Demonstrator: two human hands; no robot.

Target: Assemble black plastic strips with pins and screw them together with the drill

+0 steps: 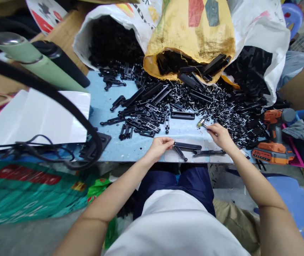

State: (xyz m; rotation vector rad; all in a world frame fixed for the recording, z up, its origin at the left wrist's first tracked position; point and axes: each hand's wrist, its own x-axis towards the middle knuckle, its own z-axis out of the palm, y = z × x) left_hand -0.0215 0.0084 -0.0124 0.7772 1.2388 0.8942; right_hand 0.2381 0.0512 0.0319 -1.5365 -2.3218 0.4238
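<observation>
Near the table's front edge, my left hand (162, 146) pinches the left end of a black jointed part (188, 145), whose thinner arm angles down to the right. My right hand (219, 134) has its fingers closed on the handle of a small hammer-like tool (201, 123) with a yellowish end, just above and right of the part. A dark flat tool (210, 152) lies on the table below my right hand. Behind both hands are piles of black arm pieces (144, 119) and many loose screws (218, 103).
A yellow sack (191, 35) and white sacks (271, 39) spill black parts at the back. An orange cordless drill (273, 142) lies at the right edge. White sheets (61, 113), a black cable (69, 106) and a green cylinder (45, 67) are at the left.
</observation>
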